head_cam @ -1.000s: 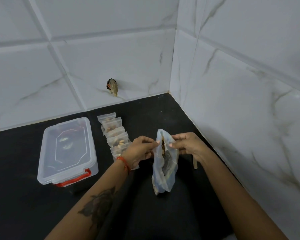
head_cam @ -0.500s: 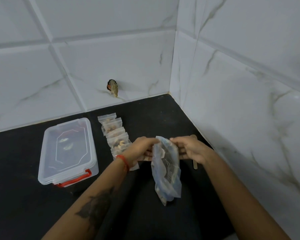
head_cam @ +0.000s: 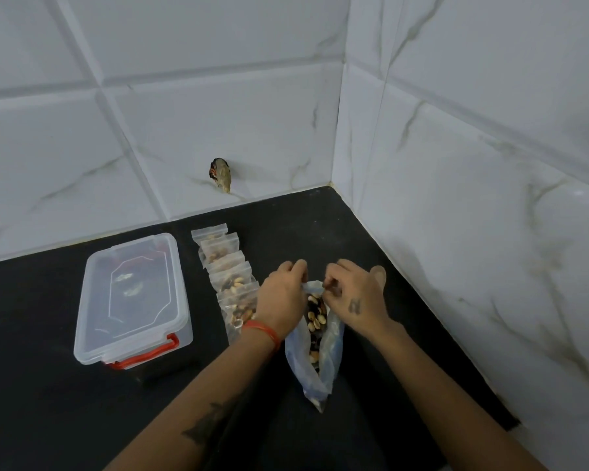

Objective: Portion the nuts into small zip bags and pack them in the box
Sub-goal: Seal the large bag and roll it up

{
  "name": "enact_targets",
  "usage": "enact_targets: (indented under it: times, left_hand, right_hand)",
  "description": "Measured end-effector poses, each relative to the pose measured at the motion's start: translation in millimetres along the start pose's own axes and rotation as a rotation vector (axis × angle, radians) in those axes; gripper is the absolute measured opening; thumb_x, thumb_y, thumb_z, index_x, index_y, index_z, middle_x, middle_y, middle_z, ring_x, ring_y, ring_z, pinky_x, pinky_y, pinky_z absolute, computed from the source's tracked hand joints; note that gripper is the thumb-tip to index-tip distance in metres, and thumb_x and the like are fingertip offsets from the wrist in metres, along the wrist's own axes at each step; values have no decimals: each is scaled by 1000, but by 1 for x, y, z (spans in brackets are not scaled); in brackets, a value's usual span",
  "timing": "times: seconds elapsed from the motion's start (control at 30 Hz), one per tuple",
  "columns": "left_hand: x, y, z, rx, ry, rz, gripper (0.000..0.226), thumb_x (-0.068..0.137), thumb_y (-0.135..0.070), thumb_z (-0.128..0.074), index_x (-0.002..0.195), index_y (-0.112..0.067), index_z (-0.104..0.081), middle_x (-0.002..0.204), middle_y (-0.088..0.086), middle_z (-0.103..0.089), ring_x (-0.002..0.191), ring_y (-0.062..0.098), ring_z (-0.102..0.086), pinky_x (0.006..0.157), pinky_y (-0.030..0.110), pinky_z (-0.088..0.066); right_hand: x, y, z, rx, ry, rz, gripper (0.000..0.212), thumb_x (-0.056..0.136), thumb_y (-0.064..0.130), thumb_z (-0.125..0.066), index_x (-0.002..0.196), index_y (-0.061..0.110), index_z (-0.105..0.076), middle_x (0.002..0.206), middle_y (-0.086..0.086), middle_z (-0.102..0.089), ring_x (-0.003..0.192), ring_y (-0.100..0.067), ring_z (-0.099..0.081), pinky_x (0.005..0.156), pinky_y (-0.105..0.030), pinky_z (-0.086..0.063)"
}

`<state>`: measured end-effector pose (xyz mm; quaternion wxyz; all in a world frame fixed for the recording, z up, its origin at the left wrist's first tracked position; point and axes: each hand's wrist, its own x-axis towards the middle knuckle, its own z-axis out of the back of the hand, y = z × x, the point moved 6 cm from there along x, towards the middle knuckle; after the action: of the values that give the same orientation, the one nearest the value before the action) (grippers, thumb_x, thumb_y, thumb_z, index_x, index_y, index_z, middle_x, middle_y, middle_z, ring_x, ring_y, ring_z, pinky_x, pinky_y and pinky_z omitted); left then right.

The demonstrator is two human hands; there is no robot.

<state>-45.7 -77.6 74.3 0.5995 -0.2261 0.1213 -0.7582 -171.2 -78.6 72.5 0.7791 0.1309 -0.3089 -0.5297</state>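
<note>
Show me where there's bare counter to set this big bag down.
Bare counter lies near the person, in front of the box, and at the back between the small bags and the corner wall. It is crowded between the box and the big bag, where both hands work.

Your black counter (head_cam: 65, 402) carries a lidded clear box (head_cam: 131, 300) left, small filled zip bags (head_cam: 230, 277) just right of it.
</note>
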Motion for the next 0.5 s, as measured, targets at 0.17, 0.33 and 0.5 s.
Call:
enact_targets:
  times: [0.17,0.33,0.5]
  left_hand:
    - [1,15,0,-266,232,264,23,91,-21,-53,113,-15,-51,107,4,-50,89,16,-57,75,25,-49]
    - [5,11,5,-354,337,307,15,88,-21,-57,102,-18,-60,87,-2,-57,73,7,-54,58,18,-44]
    - [7,5,-2,-523,459,342,18,85,-23,-64,102,-18,-60,90,-4,-59,76,6,-55,59,18,-46]
  right_hand:
    - [-8,-34,-13,562,346,-646,30,85,20,-65,115,21,-62,106,4,-64,97,-10,-61,86,-30,-52]
    - [-7,-33,-2,859,507,-726,25,79,14,-72,104,10,-71,97,-10,-73,87,-18,-70,67,-28,-56]
    - [5,-39,4,455,262,-626,11,73,15,-78,81,17,-71,79,2,-70,79,-11,-66,62,-19,-48]
